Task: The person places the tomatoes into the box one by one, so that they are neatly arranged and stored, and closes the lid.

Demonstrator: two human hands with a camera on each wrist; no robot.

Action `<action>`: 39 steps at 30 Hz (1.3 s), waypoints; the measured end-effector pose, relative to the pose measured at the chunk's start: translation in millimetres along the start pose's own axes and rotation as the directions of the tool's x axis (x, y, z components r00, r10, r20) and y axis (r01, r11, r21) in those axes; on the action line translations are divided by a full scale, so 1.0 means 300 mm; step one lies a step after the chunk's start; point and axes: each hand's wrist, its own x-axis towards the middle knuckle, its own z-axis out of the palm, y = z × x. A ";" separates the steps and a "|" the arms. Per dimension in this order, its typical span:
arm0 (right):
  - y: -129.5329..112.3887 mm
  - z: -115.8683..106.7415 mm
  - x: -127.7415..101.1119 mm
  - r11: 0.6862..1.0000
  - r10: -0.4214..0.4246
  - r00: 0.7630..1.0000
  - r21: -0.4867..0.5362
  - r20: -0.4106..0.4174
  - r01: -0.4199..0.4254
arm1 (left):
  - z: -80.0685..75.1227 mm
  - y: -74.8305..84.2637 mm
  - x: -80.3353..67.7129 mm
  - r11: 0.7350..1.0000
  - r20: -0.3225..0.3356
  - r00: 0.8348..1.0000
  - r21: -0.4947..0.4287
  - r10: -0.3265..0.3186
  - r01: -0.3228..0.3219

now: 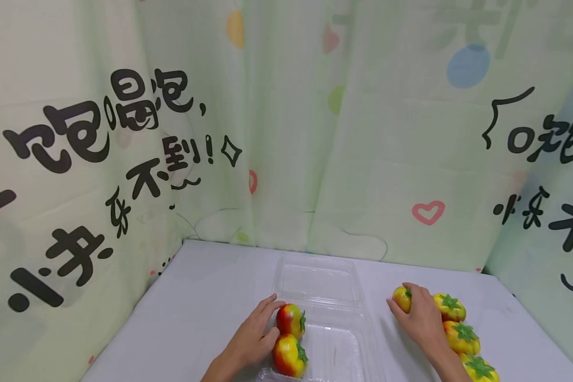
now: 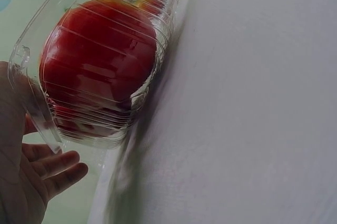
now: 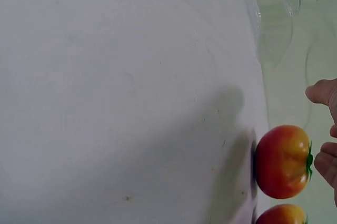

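Note:
My left hand (image 1: 254,331) is at the left side of a clear plastic clamshell box (image 1: 335,345), its fingertips near the farther of two red-and-yellow persimmons (image 1: 288,321). The nearer persimmon (image 1: 286,355) lies beside it in the box. In the left wrist view the left fingers (image 2: 55,167) stretch loosely past the box wall. Over on the right, my right hand (image 1: 422,315) is over a persimmon (image 1: 402,298), partly hiding it. The right wrist view shows the thumb (image 3: 318,92) spread away from that persimmon (image 3: 283,162), with fingertips close to its green calyx.
More persimmons (image 1: 463,337) line the table's right side, running toward me from the right hand. The box's lid (image 1: 319,278) lies folded back behind its base. A printed curtain (image 1: 286,132) surrounds the white table (image 1: 181,297).

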 end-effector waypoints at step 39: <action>0.086 0.038 0.038 0.995 -0.015 0.996 -0.099 0.083 0.023 | 0.004 -0.002 -0.002 0.999 -0.023 0.999 -0.002 0.034 -0.034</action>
